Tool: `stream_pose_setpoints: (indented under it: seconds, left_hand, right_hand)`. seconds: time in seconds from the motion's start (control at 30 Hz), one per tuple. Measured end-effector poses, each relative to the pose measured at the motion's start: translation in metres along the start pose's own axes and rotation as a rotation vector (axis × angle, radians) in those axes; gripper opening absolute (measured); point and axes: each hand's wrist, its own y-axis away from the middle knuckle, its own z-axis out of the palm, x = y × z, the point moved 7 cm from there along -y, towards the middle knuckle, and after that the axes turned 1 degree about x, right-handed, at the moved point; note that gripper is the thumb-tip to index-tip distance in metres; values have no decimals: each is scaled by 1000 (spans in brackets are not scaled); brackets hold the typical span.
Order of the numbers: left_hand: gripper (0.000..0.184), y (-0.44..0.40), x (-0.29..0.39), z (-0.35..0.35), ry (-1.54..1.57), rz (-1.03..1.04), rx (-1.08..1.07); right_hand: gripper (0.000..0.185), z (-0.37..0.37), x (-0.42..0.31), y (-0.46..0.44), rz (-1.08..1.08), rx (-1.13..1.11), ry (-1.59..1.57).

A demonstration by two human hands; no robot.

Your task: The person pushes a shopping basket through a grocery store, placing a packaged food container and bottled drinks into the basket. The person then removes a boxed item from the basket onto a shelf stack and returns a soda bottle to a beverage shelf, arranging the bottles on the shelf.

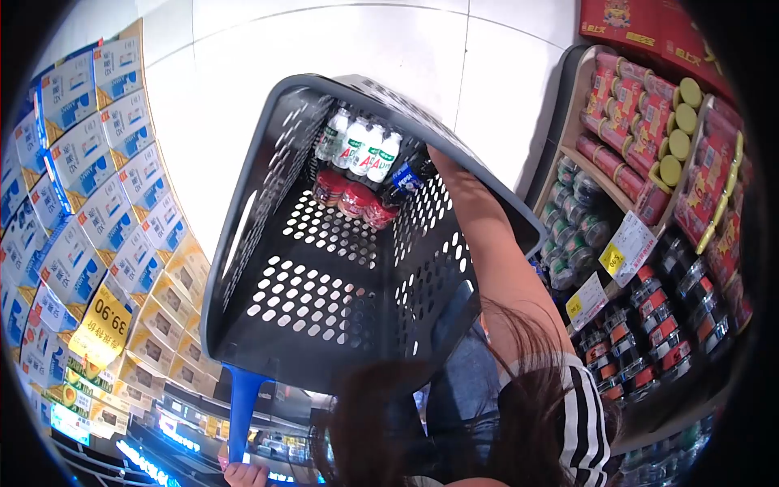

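Observation:
My left hand [246, 474] is closed round the end of the blue handle [243, 406] of a dark grey shopping basket [213, 300]. My right arm reaches over the basket's right side, and my right hand [434, 156] is mostly hidden at the far right corner, beside a dark bottle with a blue label [406, 180]. White bottles with green and red lettering [365, 152] stand at the basket's far end. Red-lidded containers [354, 200] sit in front of them. The near part of the basket floor shows its oval holes.
Stacked blue and white cartons [101, 178] line the left, with a yellow price tag [99, 326]. On the right, a shelf holds red packs [637, 114], cans [572, 211] and dark jars [649, 316]. Red boxes [649, 28] stand behind; white floor tiles [324, 40] lie ahead.

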Motion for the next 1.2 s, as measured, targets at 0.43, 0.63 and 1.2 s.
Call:
stream_pose_setpoints:
  seconds: [0.43,0.63,1.2]
  left_hand:
    - [17,-70,19,-63,92,329,568]
    - [32,-74,26,-74,133,394,647]
    - [112,-13,214,-101,8,1024,438]
  right_hand:
    - [26,-105,-45,158,-148,-205,17]
    - [21,-154,-87,260,36,-22,-35]
    - [40,-400,-114,828,-370,748,-246]
